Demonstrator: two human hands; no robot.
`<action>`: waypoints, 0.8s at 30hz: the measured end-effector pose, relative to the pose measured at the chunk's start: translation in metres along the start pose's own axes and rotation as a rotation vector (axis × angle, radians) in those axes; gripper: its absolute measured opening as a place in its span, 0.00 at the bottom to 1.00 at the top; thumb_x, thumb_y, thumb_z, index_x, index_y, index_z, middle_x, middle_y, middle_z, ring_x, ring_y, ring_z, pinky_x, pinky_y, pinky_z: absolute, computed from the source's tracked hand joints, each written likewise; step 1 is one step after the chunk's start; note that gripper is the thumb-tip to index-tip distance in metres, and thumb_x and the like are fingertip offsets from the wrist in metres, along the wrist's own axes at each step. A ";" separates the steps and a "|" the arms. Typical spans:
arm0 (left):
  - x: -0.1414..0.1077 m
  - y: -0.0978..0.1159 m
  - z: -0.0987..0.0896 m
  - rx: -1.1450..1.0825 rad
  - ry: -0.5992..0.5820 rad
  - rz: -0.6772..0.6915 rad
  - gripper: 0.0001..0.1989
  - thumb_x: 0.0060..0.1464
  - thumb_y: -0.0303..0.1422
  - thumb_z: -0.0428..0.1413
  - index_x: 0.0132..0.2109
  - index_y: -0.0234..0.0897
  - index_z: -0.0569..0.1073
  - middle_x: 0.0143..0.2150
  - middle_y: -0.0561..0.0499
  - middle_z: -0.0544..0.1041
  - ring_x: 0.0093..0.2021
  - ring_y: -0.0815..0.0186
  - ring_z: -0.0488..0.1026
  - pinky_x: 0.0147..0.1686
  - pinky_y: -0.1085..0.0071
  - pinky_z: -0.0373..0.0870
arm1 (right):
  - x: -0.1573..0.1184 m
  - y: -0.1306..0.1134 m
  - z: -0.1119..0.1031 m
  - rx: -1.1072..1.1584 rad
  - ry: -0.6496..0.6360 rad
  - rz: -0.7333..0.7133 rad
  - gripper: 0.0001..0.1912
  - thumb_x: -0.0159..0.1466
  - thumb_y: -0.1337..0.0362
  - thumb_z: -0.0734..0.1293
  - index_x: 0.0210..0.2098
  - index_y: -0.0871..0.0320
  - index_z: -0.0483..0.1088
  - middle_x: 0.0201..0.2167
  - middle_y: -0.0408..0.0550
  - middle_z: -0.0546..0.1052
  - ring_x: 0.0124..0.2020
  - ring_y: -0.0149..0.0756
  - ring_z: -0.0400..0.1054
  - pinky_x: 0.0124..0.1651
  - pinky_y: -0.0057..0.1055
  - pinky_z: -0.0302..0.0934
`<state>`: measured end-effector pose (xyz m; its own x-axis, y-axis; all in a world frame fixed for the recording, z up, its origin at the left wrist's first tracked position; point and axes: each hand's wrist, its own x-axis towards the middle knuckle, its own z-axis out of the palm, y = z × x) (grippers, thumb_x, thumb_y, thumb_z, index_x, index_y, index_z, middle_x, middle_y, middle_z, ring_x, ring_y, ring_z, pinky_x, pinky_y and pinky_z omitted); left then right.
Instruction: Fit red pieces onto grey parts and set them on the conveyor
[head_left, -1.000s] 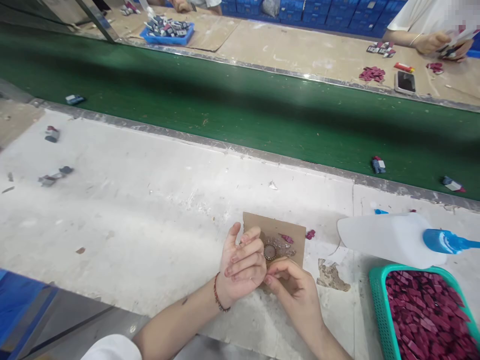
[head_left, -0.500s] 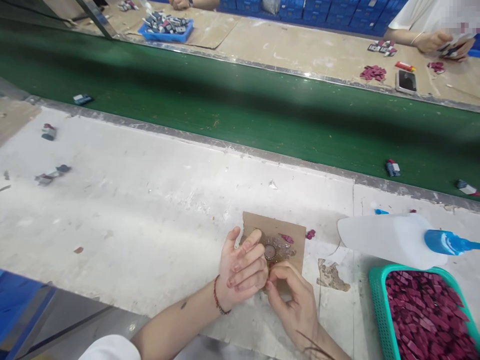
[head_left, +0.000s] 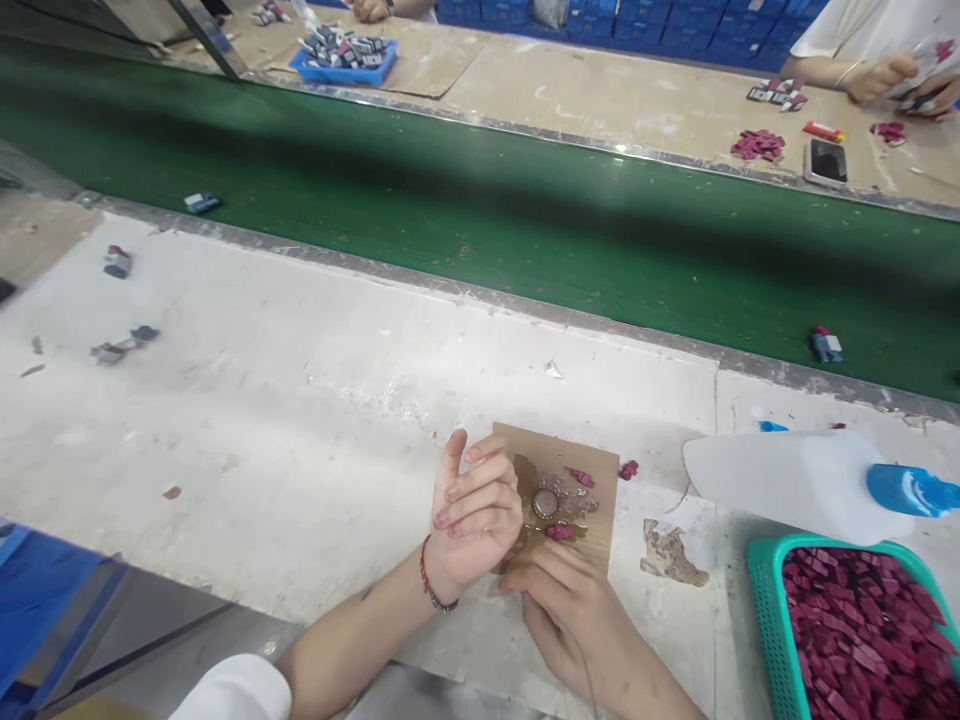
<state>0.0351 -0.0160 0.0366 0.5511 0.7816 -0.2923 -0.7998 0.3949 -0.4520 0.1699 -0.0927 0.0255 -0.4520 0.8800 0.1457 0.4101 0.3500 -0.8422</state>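
Observation:
My left hand (head_left: 480, 515) is palm up with its fingers loosely curled and apart; nothing shows in it. Just to its right, my right hand (head_left: 566, 615) has its fingers drawn together at the near edge of a cardboard piece (head_left: 600, 455). Whether a small object is between those fingertips is hidden. On the cardboard lie a round metal cap (head_left: 545, 503) in a wet, clear smear and two small maroon pieces, one (head_left: 559, 530) close to my right fingers and one (head_left: 580, 477) farther off. Another maroon piece (head_left: 628, 469) rests beside the cardboard's right edge.
At right lies a white bottle (head_left: 780, 480) with a blue cap, above a green basket (head_left: 772, 620) full of maroon pieces. A green conveyor belt (head_left: 480, 210) carries several small grey-blue parts. Across it, a person's hands (head_left: 885, 80) work near a phone (head_left: 827, 162).
My right hand has turned and drawn back toward the cardboard's near edge, uncovering a maroon piece. My left hand has shifted slightly left and up. Parts on the belt have moved right.

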 end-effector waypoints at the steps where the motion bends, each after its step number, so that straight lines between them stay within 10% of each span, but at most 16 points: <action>1: 0.000 0.000 0.000 -0.001 0.017 0.008 0.15 0.63 0.32 0.52 0.27 0.37 0.65 0.14 0.61 0.70 0.10 0.80 0.69 0.07 0.95 0.52 | 0.000 0.000 -0.001 -0.011 -0.013 -0.015 0.13 0.67 0.74 0.56 0.40 0.55 0.68 0.32 0.47 0.77 0.33 0.37 0.69 0.36 0.33 0.65; 13: 0.002 0.000 -0.001 0.023 0.100 -0.059 0.09 0.56 0.30 0.56 0.29 0.37 0.65 0.19 0.58 0.72 0.17 0.75 0.74 0.15 0.89 0.67 | 0.003 -0.002 -0.003 -0.008 0.047 -0.006 0.08 0.69 0.70 0.59 0.38 0.55 0.68 0.30 0.45 0.77 0.32 0.35 0.68 0.37 0.34 0.64; 24: 0.002 -0.009 -0.001 0.129 0.382 0.037 0.16 0.65 0.40 0.44 0.31 0.39 0.63 0.22 0.57 0.69 0.21 0.72 0.77 0.22 0.81 0.74 | 0.016 -0.013 -0.016 -0.069 0.520 0.041 0.12 0.64 0.75 0.64 0.43 0.53 0.70 0.34 0.47 0.79 0.34 0.37 0.73 0.36 0.33 0.69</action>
<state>0.0434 -0.0182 0.0388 0.5509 0.5703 -0.6093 -0.8305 0.4466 -0.3329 0.1696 -0.0781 0.0472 0.0112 0.9305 0.3661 0.4787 0.3165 -0.8190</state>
